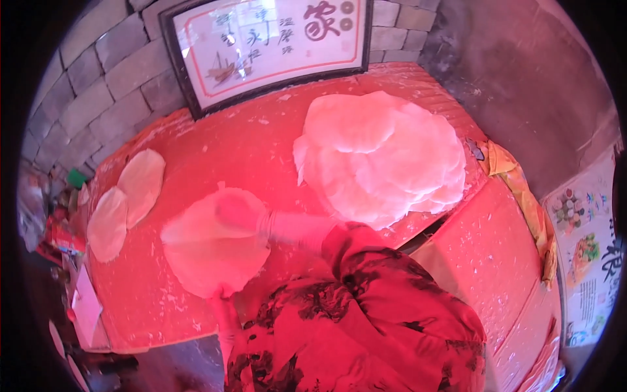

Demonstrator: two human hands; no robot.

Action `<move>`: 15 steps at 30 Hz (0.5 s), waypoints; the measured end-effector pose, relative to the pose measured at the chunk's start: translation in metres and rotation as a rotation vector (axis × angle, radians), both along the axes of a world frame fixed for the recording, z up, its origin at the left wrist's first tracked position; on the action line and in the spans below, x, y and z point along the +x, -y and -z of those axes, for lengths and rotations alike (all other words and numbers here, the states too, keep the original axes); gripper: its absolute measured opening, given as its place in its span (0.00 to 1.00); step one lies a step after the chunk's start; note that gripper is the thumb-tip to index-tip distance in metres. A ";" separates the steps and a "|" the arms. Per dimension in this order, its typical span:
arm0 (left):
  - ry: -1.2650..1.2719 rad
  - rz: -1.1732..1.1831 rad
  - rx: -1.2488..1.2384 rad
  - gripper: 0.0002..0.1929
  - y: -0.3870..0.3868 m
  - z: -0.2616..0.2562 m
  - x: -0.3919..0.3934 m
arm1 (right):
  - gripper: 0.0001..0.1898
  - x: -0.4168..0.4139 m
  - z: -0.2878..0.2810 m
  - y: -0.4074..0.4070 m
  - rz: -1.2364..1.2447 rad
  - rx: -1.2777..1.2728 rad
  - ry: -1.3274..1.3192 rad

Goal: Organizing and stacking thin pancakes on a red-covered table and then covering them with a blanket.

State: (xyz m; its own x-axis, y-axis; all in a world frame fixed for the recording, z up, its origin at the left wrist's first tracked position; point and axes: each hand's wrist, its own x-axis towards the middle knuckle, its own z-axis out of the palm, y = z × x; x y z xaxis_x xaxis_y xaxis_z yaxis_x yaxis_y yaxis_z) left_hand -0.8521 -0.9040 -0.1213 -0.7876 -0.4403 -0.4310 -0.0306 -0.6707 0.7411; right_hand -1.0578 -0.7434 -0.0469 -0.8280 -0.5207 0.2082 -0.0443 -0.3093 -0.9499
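A thin, pale round sheet, apparently dough or flatbread (210, 259), lies before me with a crease running across it. My left hand (222, 293) pinches its near edge, the thumb showing on top. Over the sheet's far right part rests my right hand (240, 210), blurred, so its fingers cannot be made out. Two more round sheets (142, 186) overlap each other at the left of the table. To the right of my hands is a broad, high pile of similar sheets (382, 157), its edges uneven and layered.
Flour-like white flecks mark the red-lit table (254, 142). A framed picture with writing (274, 44) leans on the brick wall (122, 73). Yellow cloth or plastic (519, 191) edges the right side, near a printed poster (585, 255). Packets (63, 237) crowd the left edge.
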 end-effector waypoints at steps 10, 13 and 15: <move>-0.035 -0.009 -0.015 0.12 0.003 0.009 0.024 | 0.13 -0.201 -0.134 -0.516 1.012 0.502 -0.264; -0.018 -0.008 -0.088 0.10 0.011 0.020 0.030 | 0.28 -0.182 -0.103 -0.489 1.046 0.493 -0.323; -0.032 0.040 -0.012 0.10 -0.023 -0.035 0.006 | 0.24 -0.135 -0.065 -0.423 1.024 0.603 -0.335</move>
State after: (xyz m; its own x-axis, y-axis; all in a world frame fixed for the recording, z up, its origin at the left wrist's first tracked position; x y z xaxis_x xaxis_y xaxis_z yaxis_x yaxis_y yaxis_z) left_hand -0.8464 -0.8811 -0.0858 -0.8182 -0.4129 -0.4000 -0.0333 -0.6606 0.7500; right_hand -1.1927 -0.3203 0.0178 -0.8627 0.2498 0.4398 -0.2766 0.4949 -0.8237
